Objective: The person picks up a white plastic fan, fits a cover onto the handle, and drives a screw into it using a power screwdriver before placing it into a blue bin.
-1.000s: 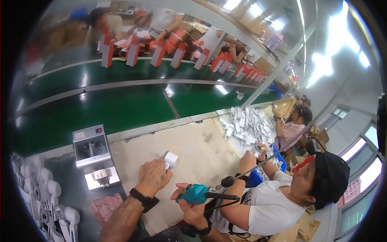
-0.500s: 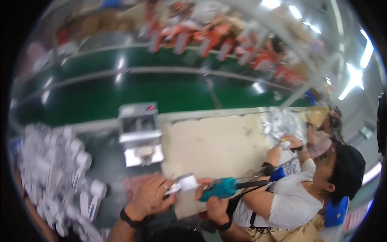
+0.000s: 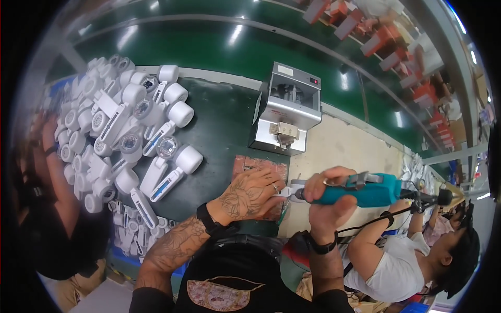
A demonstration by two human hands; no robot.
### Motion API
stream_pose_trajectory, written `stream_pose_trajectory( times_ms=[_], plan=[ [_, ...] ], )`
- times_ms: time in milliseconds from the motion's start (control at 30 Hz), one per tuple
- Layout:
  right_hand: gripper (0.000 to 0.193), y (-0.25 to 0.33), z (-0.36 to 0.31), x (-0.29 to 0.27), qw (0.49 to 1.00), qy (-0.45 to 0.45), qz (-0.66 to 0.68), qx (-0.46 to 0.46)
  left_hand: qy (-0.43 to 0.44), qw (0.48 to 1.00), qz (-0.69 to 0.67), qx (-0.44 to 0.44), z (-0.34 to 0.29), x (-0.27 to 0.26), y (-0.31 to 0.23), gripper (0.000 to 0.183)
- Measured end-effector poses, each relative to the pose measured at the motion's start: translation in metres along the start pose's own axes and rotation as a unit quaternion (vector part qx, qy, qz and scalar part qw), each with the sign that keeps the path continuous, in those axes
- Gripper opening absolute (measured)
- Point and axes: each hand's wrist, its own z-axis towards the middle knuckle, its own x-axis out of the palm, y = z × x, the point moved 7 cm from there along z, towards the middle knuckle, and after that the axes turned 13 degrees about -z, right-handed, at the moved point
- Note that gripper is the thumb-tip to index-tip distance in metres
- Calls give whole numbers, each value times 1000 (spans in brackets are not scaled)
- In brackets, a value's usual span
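My right hand is wrapped round a teal electric screwdriver, held level with its nose pointing left. At the end of that nose is a small white plastic part, which the fingers of my left hand grip. Most of the part is hidden by my fingers and the tool, so I cannot tell whether the bit touches it. Below my left hand lies a worn reddish board on the dark green bench.
A grey screw feeder stands behind my hands. Many white handheld-fan-like units are heaped at left. A co-worker in black sits left, another in white right. Beige matting covers the bench to the right; a green conveyor runs behind.
The view has swung left, bringing the heap and feeder further right in the picture. The screwdriver's nose and the white part have come close together; the part now shows less.
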Motion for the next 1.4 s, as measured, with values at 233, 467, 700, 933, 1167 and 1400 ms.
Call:
stream_pose_trajectory(
  times_ms=[233, 467, 700, 933, 1167, 1400],
  plan=[
    [74, -6, 9, 20, 999, 32, -19, -26, -4, 1000, 18, 12, 2, -3, -2, 25],
    [73, -6, 37, 21, 998, 34, -12, -59, 12, 998, -34, -48, 2, -4, 16, 34],
    [61, -20, 74, 44, 996, 35, -8, -82, 25, 999, 21, -41, -1, -11, 14, 39],
    [50, -51, 84, 46, 997, 51, -4, -63, 58, 996, 47, -53, -5, -3, 15, 48],
    [48, -42, 54, 38, 999, 40, 7, 10, 37, 995, 67, -58, -6, -5, 16, 49],
    [64, -30, 22, 14, 999, 51, 6, -1, 37, 997, 58, -46, -6, -4, 16, 50]
  ],
)
